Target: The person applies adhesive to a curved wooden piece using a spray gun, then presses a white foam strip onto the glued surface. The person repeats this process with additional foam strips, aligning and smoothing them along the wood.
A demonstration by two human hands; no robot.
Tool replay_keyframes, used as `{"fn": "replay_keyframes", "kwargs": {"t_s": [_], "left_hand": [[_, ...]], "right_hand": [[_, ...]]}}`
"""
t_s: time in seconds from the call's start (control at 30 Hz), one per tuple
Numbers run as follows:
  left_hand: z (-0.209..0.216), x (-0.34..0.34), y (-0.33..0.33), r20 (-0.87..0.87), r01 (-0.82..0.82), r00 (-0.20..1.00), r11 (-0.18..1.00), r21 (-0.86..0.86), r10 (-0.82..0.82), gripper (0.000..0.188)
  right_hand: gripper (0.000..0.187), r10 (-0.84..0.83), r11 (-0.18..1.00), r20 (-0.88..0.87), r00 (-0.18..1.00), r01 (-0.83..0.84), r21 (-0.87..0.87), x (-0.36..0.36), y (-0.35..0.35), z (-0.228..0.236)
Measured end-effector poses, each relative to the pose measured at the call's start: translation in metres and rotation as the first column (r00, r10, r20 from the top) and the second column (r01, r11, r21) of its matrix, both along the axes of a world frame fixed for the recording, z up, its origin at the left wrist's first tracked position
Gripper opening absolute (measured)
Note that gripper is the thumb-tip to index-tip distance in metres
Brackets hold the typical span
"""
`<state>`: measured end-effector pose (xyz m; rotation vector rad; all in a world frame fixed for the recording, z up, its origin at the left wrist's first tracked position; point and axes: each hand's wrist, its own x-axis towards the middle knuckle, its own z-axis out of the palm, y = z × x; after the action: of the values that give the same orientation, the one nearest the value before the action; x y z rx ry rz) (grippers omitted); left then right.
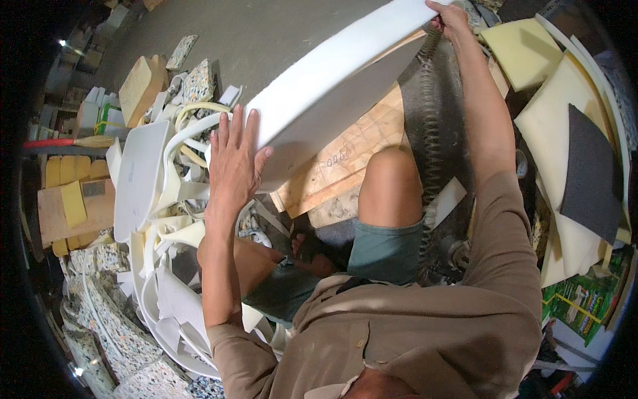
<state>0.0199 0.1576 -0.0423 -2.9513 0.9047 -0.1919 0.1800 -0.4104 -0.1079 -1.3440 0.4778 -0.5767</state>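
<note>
A long, thick white foam slab [339, 70] stands on edge in front of me, slanting from near left to far right. Its lower face is in shade. My left hand [232, 156] lies flat against the slab's near left end, fingers stretched out. At the far right end my right hand [452, 20] grips the corner, its fingers partly hidden round the edge. Below the slab a plywood board [359, 143] shows pencil-like marks. Some wood also shows along the slab's underside at the right.
Left of me lie tangled white foam offcuts [179, 179], speckled foam pieces [119, 326] and a red-handled brush [73, 141]. A dark coiled hose [430, 120] runs beside my right knee. At right are yellowish foam sheets [522, 53], a dark grey sheet [591, 179] and a green package [578, 306].
</note>
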Motion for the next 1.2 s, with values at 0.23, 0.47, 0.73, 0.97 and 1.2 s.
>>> {"fn": "replay_keyframes", "kwargs": {"t_s": [0.23,0.47,0.73,0.97,1.2], "left_hand": [[0.010,0.026,-0.033,-0.005,0.207,0.978,0.978,-0.014,-0.207,0.063],[0.011,0.041,-0.060,-0.018,0.259,0.965,0.963,-0.071,-0.260,0.055],[0.001,0.042,-0.077,0.027,0.250,0.968,0.965,-0.078,-0.249,0.054],[-0.008,0.037,-0.067,0.068,0.178,0.982,0.983,-0.036,-0.176,0.054],[-0.010,0.032,-0.069,0.059,0.117,0.991,0.993,0.000,-0.116,0.055]], "right_hand": [[0.011,0.028,0.991,-0.091,0.995,-0.040,-0.130,-0.006,-0.012,-0.002],[0.011,-0.063,0.992,-0.141,0.988,0.046,-0.121,-0.026,-0.004,0.009],[0.012,-0.039,0.998,-0.057,0.998,0.036,-0.047,-0.036,0.001,0.019],[0.011,0.010,0.999,-0.023,1.000,-0.011,-0.053,-0.037,0.012,0.020],[0.011,-0.044,0.992,0.005,0.999,0.044,-0.115,-0.038,0.017,0.010]]}}
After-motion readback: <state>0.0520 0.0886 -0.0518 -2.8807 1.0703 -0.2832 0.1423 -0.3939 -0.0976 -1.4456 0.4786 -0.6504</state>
